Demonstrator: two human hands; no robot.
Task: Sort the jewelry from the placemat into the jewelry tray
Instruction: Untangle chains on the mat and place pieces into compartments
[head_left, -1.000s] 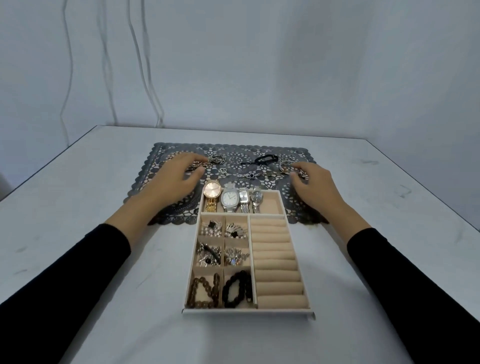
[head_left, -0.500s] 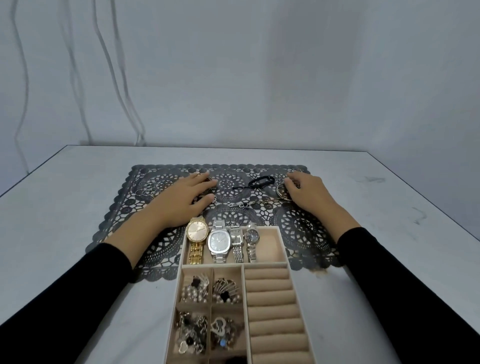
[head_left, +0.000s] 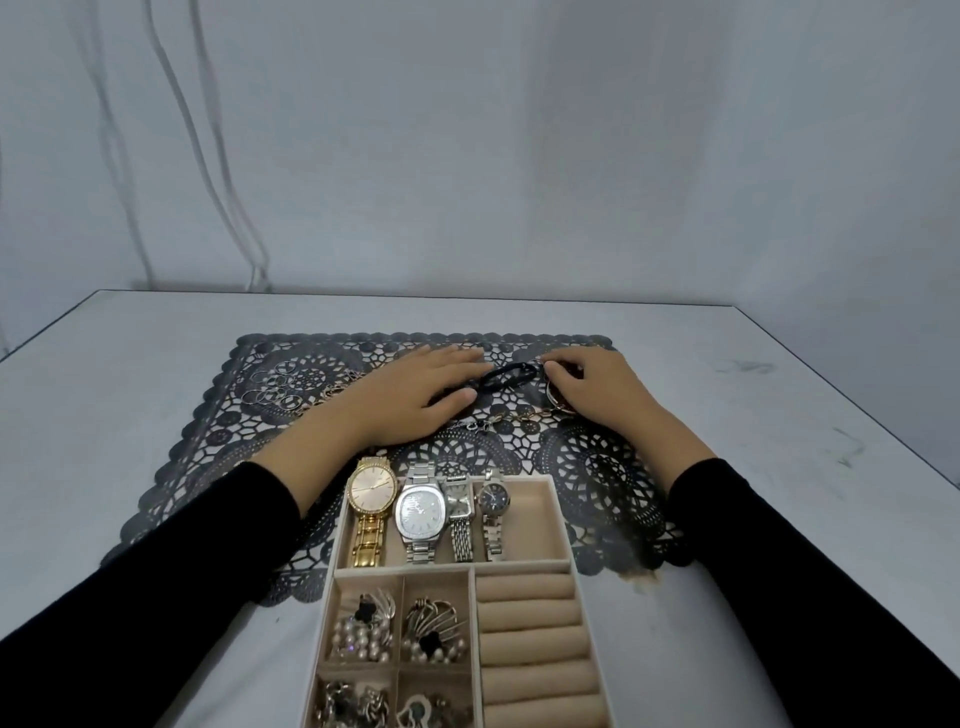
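In the upper left of the frame, thin cables (head_left: 208, 156) hung down a pale wall. Below them a grey tabletop (head_left: 104, 415) carried a dark lace placemat (head_left: 597, 467) across the middle of the frame. On the left part of the placemat lay a cluster of thin silver hoops (head_left: 275, 389), apart from both hands.

Right of the hoops, the left hand (head_left: 415, 395) rested flat on the placemat, coming out of a black sleeve (head_left: 156, 571). Its fingers were straight and its grip released, holding nothing. Just beside its fingertips, at centre frame, lay a black band (head_left: 506, 376); whether the hand touched it could not be told. Below the band a fine chain (head_left: 498, 421) stretched across the lace.

Further right, the right hand (head_left: 597, 389) sat with its fingers curled down over the right end of the band. A round piece (head_left: 558, 402) lay half hidden under the thumb. Whether its grip had closed on either could not be told.

In the lower centre, overlapping the near edge of the placemat, stood the beige jewelry tray (head_left: 530, 519). Its far compartment held four watches side by side: a gold watch (head_left: 371, 493), a large silver watch (head_left: 421, 512), a square silver watch (head_left: 458, 501) and a small dark-faced watch (head_left: 493, 499). The right end of that compartment was bare. Nearer the camera, the small left compartments held pearl pieces (head_left: 358, 639), and the right side held padded ring rolls (head_left: 530, 623).
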